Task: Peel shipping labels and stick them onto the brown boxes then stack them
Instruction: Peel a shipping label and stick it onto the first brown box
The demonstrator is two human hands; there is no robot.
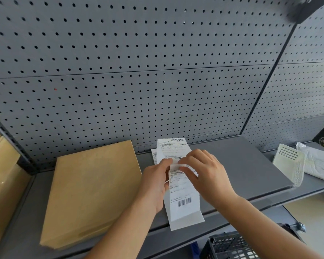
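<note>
Your left hand (157, 182) and right hand (204, 171) both pinch the strip of labels (183, 202) mid-length, and its long axis runs away from you. The brown box (94, 189) lies flat on the shelf (241, 165) just to the left, nearer your left hand.

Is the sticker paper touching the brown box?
Apart. The head view shows a strip of grey shelf between the labels and the box.
</note>
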